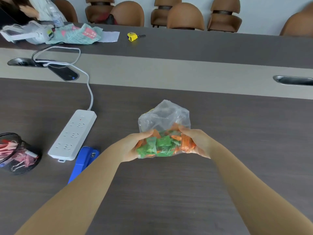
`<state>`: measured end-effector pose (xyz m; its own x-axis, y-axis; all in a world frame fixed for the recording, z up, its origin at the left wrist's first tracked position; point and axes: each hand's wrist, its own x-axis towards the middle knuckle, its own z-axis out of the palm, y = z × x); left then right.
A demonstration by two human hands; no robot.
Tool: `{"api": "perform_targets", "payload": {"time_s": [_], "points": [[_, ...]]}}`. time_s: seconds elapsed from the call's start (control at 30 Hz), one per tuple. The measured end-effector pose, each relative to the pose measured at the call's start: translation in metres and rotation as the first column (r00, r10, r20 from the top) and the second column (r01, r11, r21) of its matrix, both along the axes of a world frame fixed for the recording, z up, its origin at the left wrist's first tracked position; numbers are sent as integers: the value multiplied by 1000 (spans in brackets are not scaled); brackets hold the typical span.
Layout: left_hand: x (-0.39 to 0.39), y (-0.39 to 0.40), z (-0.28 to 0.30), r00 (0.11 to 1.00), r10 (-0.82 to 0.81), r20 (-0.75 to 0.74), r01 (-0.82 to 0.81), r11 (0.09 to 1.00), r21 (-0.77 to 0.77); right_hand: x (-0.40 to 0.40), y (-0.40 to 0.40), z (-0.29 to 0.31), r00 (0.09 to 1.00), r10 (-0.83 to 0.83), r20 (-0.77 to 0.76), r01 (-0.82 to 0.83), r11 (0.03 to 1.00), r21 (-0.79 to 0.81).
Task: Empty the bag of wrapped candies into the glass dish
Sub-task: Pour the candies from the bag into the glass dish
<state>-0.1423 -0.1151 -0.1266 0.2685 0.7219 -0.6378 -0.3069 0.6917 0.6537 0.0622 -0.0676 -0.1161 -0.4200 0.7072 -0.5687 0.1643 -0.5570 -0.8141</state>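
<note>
A clear plastic bag [165, 116] holds several green and orange wrapped candies [162, 144] bunched at its near end. The empty upper part of the bag puffs up toward the far side. My left hand [133, 146] grips the bag's left side and my right hand [199, 141] grips its right side, both at candy level just above the dark wooden table [169, 184]. No glass dish shows in the head view.
A white power strip [72, 134] with its cable lies to the left, a blue stapler [84, 160] beside it. A black mesh cup [15, 153] stands at the left edge. A phone [63, 72], a yellow tape measure [132, 36], cloth and brown chairs lie farther back.
</note>
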Motion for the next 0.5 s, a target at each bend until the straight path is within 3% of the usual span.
{"api": "perform_targets", "payload": {"time_s": [0.23, 0.37, 0.5], "points": [[-8, 7, 7, 989, 71, 128, -73, 997, 8, 2, 6, 6, 997, 73, -30, -74, 996, -44], [-7, 7, 9, 999, 33, 26, -33, 999, 27, 1, 6, 8, 986, 128, 107, -133, 990, 40], [-11, 12, 14, 994, -62, -86, 69, 994, 89, -1, 7, 15, 959, 32, 281, -86, 979, 183]]}}
